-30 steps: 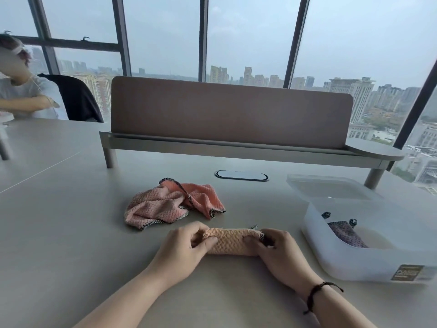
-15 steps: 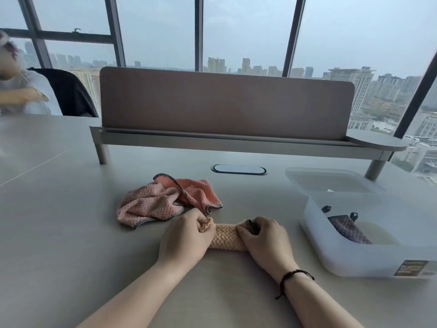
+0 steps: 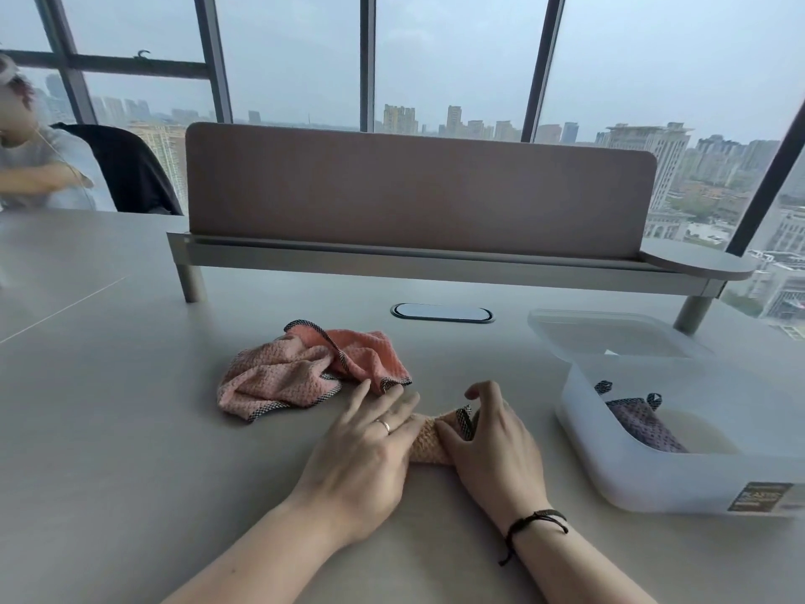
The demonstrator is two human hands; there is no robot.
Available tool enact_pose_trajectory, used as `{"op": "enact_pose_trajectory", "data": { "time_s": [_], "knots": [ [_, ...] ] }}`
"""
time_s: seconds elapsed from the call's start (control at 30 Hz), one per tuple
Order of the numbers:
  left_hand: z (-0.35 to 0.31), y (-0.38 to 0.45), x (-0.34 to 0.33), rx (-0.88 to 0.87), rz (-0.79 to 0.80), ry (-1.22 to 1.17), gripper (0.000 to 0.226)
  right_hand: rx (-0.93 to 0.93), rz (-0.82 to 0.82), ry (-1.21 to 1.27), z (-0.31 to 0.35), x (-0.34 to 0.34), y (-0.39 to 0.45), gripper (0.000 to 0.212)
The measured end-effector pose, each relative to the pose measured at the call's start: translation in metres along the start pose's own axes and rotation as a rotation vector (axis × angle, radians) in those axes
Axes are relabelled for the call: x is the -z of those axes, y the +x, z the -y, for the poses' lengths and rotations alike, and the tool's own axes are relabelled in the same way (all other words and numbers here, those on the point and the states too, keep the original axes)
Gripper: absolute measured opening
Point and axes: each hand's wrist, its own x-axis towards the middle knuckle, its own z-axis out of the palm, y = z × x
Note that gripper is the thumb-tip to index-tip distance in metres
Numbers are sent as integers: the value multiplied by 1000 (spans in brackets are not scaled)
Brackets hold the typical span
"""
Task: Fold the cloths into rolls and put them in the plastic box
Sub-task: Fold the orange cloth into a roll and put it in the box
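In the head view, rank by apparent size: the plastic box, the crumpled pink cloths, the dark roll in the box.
1. plastic box
2. crumpled pink cloths
3. dark roll, partly hidden by the box wall

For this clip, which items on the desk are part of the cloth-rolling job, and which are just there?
Part of the job:
peach waffle-weave cloth roll under both hands
crumpled pink waffle-weave cloths
translucent plastic box
dark purple rolled cloth inside it

Just there:
clear plastic lid
brown desk divider panel
oval cable port

Bare forearms; ring [image 3: 385, 425] on left hand, black cord bracelet [image 3: 536, 521] (knotted) on right wrist.
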Motion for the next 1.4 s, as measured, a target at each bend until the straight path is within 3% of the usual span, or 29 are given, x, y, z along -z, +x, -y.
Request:
{"op": "enact_pose_trajectory", "data": {
  "time_s": [0.1, 0.2, 0.3, 0.4, 0.57, 0.63, 1.0, 1.1, 1.3, 1.4],
  "knots": [
    [-5, -2, 3, 71, 217, -152, 58, 118, -34, -68, -2, -2, 0, 40],
    [1, -3, -2, 98, 283, -212, 54, 442, -53, -101, 3, -1, -1, 37],
    [5, -3, -5, 111, 264, -276, 48, 590, 311, -75, 12, 1, -10, 56],
    [7, -2, -6, 115, 325, -283, 60, 480, 509, -175, 9, 0, -14, 70],
    [7, -1, 2, 113, 416, -270, 72, 400, 525, -250, 6, -1, -16, 93],
    [7, -2, 1, 114, 436, -252, 75, 388, 513, -276, 5, -1, -17, 92],
    [3, 3, 5, 165, 380, -253, 60, 285, 488, -311, -10, 8, -12, 66],
    [0, 2, 8, 205, 280, -249, 56, 287, 401, -255, -5, 11, -17, 61],
    [-8, -2, 23, 279, 183, -232, 39, 281, 200, -203, 1, 22, -23, 28],
    [-5, -4, 29, 338, 189, -385, 26, 119, 173, 85, 4, 35, -21, 21]
  ]
}}
